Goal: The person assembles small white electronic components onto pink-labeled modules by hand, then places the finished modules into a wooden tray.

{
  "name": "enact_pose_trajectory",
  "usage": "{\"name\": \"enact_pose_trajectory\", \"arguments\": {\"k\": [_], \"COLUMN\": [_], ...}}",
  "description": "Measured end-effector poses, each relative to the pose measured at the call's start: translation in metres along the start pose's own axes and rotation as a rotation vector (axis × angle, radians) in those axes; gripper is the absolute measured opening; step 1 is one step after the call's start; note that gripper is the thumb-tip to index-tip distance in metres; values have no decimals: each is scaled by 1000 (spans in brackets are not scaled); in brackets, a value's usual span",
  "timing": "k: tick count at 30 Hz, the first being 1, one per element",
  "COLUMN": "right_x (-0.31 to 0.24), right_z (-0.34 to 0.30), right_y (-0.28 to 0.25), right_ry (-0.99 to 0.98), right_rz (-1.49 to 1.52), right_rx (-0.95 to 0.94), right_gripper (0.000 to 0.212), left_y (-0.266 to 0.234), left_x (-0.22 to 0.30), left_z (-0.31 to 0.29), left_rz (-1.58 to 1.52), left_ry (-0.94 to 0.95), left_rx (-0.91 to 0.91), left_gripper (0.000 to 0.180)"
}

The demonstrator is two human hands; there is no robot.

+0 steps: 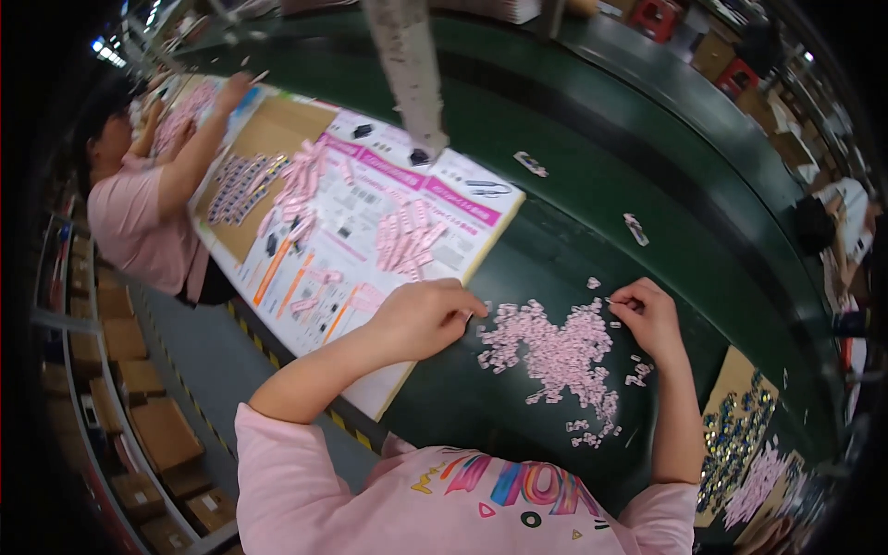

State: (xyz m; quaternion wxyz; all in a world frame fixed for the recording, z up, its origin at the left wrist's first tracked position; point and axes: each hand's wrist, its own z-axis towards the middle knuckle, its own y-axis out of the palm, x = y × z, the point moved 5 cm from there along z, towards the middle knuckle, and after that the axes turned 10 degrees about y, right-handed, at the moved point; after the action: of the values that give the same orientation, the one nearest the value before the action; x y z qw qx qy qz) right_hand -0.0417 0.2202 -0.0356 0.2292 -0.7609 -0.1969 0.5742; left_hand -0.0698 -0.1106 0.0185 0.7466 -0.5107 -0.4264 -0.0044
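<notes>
A loose heap of small pink pieces (555,350) lies on the dark green work surface in front of me. My left hand (427,316) is at the heap's left edge, by the corner of the printed board (481,217). Its fingers are curled in a pinch, with a tiny pale bit at the fingertips that is too small to name. At the upper right of the heap, my right hand (647,314) has thumb and fingertips pinched on what looks like one small pink piece. A few stray pieces (638,372) lie below that hand.
Pink strips (407,236) lie in piles on the board; dark-patterned strips (245,185) rest on its cardboard. A person (148,185) works at the left. Beyond runs a green conveyor (592,139) carrying small items. Right, cardboard (731,388) holds shiny parts. A pale post (407,74) stands ahead.
</notes>
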Motion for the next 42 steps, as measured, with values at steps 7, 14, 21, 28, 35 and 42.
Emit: {"name": "enact_pose_trajectory", "arguments": {"k": [7,14,21,28,35,42], "right_x": [-16,-68,-61,-60,9,117], "right_z": [-13,-64,-74,-81,-99,-178], "right_y": [1,-7,-3,-7,-87,-174], "right_ry": [-29,-433,-556,-545,-243,434], "right_rz": [22,-51,-207,-191,-293,-544], "right_rx": [135,384,503,509,695,476], "right_gripper": [11,14,15,17,20,36], "left_y": [49,79,91,75,89,99], "left_x": [-6,32,51,70,57,48], "left_z": [80,94,85,87,85,82], "left_rz": [-878,-904,-923,-447,-508,-583], "left_ry": [-314,-323,-320,39,-35,-73], "left_rx": [166,256,260,349,373,311], "left_gripper": [18,24,24,27,30,33]}}
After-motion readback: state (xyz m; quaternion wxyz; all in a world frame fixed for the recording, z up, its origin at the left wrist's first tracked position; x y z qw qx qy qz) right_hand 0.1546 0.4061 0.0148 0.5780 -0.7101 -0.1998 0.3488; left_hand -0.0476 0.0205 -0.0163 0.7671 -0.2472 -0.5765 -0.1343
